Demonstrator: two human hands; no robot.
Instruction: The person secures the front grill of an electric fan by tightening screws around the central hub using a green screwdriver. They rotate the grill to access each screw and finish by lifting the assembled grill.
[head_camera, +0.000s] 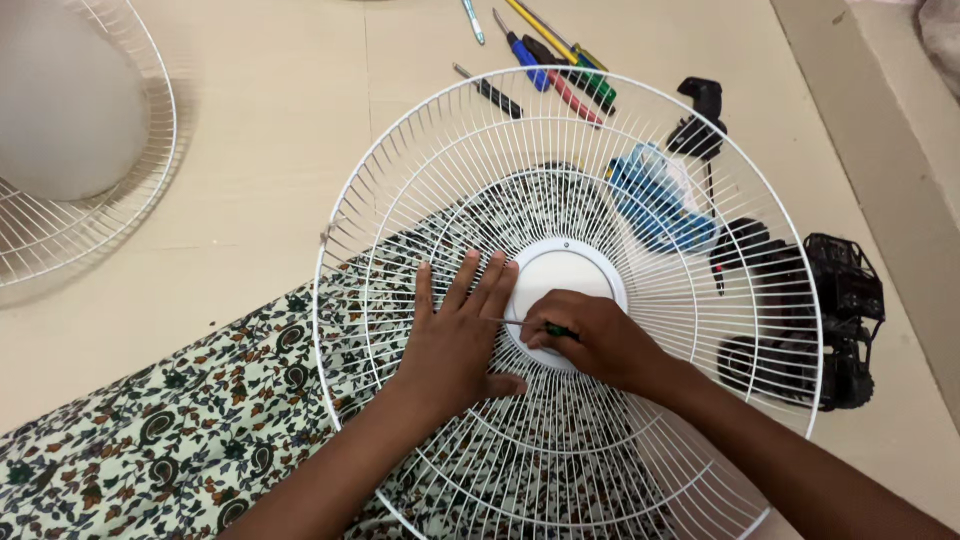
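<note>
At the far left lies a second white wire fan guard (70, 215), and in the middle the large round white wire fan grille (570, 300) rests on the patterned green and black cloth (170, 430), where your left hand (455, 345) lies flat on its wires with fingers spread, probably to keep it from turning. Just right of it, touching the white plastic centre disc (565, 275), your right hand (600, 340) is closed around a small green-handled screwdriver (540, 328), its thin tip pointing left toward your left fingers. Far behind lie several coloured screwdrivers (555, 65), and at the right a black toy car (830, 320).
</note>
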